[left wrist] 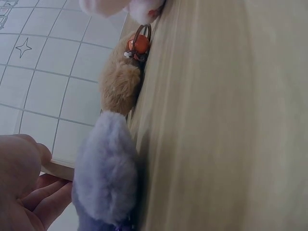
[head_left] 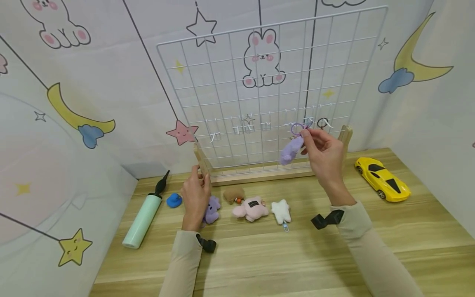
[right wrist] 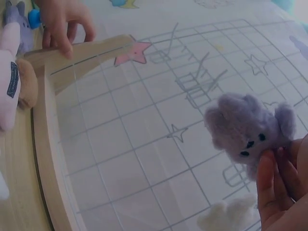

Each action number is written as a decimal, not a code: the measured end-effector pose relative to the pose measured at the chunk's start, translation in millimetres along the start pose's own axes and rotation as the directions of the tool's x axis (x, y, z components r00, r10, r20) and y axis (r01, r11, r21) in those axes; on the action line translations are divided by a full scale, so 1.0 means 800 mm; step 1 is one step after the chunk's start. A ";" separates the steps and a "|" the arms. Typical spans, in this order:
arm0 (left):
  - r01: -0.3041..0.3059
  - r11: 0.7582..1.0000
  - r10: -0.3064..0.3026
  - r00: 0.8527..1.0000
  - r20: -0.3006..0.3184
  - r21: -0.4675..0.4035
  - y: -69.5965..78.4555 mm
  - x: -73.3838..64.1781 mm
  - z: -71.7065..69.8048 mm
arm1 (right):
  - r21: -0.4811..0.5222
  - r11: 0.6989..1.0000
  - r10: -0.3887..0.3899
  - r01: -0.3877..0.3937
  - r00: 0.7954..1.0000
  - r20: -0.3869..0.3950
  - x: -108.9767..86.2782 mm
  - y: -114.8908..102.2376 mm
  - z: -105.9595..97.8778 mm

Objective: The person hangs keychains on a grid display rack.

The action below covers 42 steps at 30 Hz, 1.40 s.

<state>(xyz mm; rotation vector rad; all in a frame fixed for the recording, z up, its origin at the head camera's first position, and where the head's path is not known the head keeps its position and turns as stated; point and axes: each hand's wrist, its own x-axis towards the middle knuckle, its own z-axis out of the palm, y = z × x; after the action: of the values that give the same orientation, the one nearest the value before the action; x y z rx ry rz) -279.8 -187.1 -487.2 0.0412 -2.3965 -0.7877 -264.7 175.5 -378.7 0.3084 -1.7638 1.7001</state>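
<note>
My right hand (head_left: 326, 159) pinches a small purple plush keychain (head_left: 291, 151) by its top, close to its purple ring (head_left: 296, 129), in front of the white wire grid rack (head_left: 256, 150). In the right wrist view the plush toy (right wrist: 245, 127) shows a face with black eyes. At the rack's left end my left hand (head_left: 195, 194) holds the upright of the wooden stand (head_left: 202, 161), thumb and fingers on either side of it. Another purple plush (head_left: 212, 209) lies beside that hand, partly hidden by it.
A brown plush (head_left: 233, 194), a pink plush (head_left: 254, 208) and a white plush (head_left: 281, 211) lie before the rack. White hooks (head_left: 237, 130) line the grid, one bearing a black ring (head_left: 323, 123). Left are a blue duck (head_left: 174, 200) and green pump (head_left: 142, 220); right, a yellow car (head_left: 382, 179).
</note>
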 end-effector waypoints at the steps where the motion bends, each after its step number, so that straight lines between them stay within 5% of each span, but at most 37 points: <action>1: -0.001 1.000 0.001 1.000 0.001 -0.001 0.000 0.000 0.000 | 0.003 1.000 -0.003 0.003 1.000 -0.002 0.000 0.000 0.000; 27: -0.020 1.000 0.020 1.000 -0.010 0.000 -0.001 -0.001 0.001 | 0.153 0.976 0.134 -0.152 0.983 0.125 -0.008 0.016 0.011; 36: 0.000 1.000 0.000 1.000 0.003 0.002 -0.001 -0.001 0.001 | 0.055 0.973 0.211 -0.223 0.962 0.173 -0.010 0.023 0.012; 42: 0.008 1.000 -0.008 1.000 0.005 0.004 -0.001 0.000 0.000 | 0.008 0.981 0.187 -0.192 0.962 0.201 -0.017 0.026 0.007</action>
<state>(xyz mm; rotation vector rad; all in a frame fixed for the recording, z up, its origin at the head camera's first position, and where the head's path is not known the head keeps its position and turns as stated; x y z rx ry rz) -279.7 -187.5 -487.8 0.0506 -2.4044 -0.7874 -268.5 168.8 -403.5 0.3413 -1.9702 1.8855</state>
